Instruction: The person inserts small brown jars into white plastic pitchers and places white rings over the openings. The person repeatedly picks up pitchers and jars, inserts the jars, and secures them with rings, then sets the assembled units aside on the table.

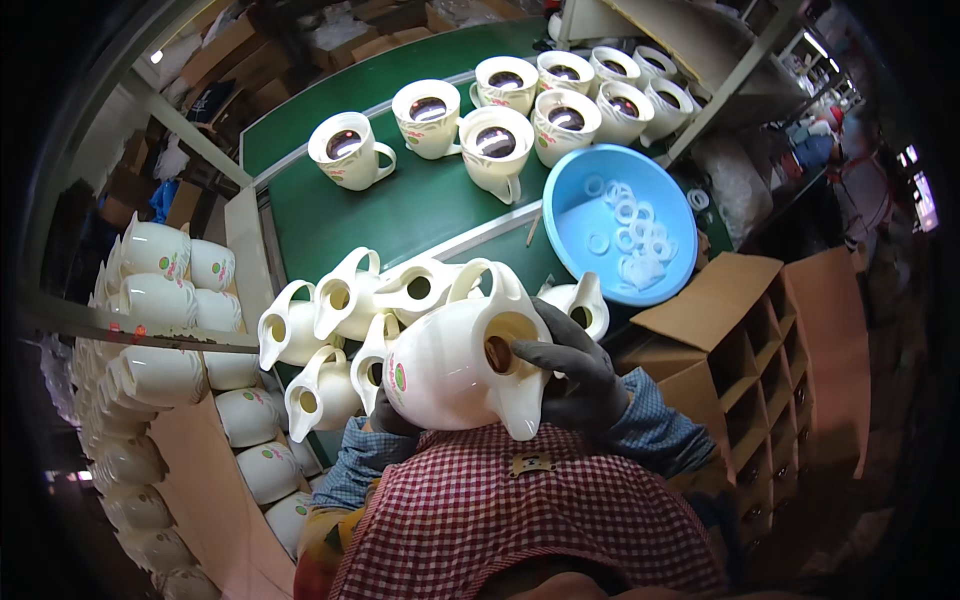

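Note:
Close to my body, a white jug [440, 365] with a floral mark lies tilted in both hands, its round mouth and spout turned up toward me. My right hand [585, 375], in a dark grey glove, grips the jug's right side, one finger at the edge of the mouth. Under the left side, my left hand [393, 418], gloved alike, supports it; most of that hand is hidden by the jug. Several similar jugs [290, 330] with open mouths lie just beyond, and another jug [590, 310] sits behind my right hand.
Upright white jugs [345, 150] with dark glossy insides stand on the green worktop [420, 205]. A blue basin [570, 215] holds white rings. At right is a divided cardboard box [690, 390]; at left, stacked white vessels [160, 300] and a metal frame [140, 328].

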Motion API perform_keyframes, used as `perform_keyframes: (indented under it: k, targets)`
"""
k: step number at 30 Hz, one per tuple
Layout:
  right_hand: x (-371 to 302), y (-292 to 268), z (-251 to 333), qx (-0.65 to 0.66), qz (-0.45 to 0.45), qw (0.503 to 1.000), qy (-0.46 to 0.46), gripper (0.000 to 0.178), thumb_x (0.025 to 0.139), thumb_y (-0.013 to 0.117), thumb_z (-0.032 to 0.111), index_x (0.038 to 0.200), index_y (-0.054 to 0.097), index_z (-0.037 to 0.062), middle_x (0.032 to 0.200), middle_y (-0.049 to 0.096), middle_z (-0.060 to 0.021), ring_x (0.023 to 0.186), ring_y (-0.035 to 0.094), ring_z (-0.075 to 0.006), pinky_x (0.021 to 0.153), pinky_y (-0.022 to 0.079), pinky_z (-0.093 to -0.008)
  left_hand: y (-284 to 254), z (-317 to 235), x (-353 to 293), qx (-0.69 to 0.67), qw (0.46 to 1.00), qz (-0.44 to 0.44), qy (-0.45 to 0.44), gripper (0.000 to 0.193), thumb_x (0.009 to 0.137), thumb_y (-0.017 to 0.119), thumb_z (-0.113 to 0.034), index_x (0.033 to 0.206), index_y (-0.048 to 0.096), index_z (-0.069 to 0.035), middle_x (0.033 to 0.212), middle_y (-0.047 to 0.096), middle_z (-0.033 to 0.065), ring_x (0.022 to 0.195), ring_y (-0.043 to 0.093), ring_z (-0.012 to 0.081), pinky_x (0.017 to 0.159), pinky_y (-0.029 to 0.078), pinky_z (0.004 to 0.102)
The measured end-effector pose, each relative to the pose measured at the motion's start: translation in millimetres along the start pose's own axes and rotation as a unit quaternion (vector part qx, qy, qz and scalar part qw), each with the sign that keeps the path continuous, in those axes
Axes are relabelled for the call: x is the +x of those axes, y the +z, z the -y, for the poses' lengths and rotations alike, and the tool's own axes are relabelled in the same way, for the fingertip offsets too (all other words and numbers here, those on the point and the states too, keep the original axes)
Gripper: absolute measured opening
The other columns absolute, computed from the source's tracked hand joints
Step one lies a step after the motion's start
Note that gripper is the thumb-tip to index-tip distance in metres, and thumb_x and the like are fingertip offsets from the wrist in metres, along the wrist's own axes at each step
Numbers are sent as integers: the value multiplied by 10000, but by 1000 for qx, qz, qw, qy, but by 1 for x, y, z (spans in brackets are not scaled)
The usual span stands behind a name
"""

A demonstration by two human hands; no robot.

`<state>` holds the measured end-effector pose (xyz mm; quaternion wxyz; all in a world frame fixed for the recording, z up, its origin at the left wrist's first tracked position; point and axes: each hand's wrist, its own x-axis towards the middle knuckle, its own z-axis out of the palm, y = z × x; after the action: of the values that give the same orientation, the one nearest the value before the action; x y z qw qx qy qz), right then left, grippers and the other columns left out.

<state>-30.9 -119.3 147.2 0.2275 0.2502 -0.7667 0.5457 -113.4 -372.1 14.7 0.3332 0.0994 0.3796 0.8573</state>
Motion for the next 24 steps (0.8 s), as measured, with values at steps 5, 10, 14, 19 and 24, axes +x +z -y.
perform_keyframes:
  k: [5, 10, 14, 19, 24]
  targets:
    - [-8, -1, 8, 8, -3, 1000, 14, 720, 727, 922, 146, 1353, 568, 119, 1480, 455, -330, 1308, 568, -449, 1018, 528, -481, 18, 0, 1, -73, 997, 32, -19, 690, 1001, 611, -386, 1548, 346, -59, 1528, 457, 151, 1362, 495, 270, 1143, 422, 426]
    - [-14, -2, 11, 14, 7, 1000, 27, 740, 714, 931, 165, 1360, 574, 118, 1484, 457, -323, 1320, 557, -445, 1021, 532, -488, 16, -8, -7, -148, 988, 35, 19, 735, 991, 613, -429, 1560, 321, -66, 1547, 431, 152, 1378, 479, 280, 1150, 415, 440]
    - [-13, -1, 8, 0, 1, 1000, 13, 815, 715, 933, 166, 1420, 529, 105, 1485, 463, -312, 1335, 548, -430, 1031, 528, -480, 15, -20, -8, -196, 978, 52, 46, 771, 984, 614, -463, 1569, 301, -72, 1562, 411, 152, 1390, 465, 288, 1156, 410, 452]
    - [-22, -9, 11, -11, 26, 995, 94, 970, 721, 935, 167, 1521, 406, 25, 1490, 480, -281, 1365, 526, -388, 1106, 454, -481, 18, -25, -8, -218, 973, 67, 47, 816, 974, 615, -506, 1581, 276, -79, 1581, 386, 153, 1406, 449, 298, 1163, 403, 465]
    - [-26, -9, -1, 10, 35, 995, 89, 1028, 713, 940, 164, 1549, 360, 22, 1513, 461, -273, 1399, 486, -405, 1127, 438, -478, 22, -24, -7, -231, 969, 78, 30, 862, 964, 617, -550, 1592, 251, -86, 1600, 361, 155, 1422, 432, 308, 1170, 396, 479]
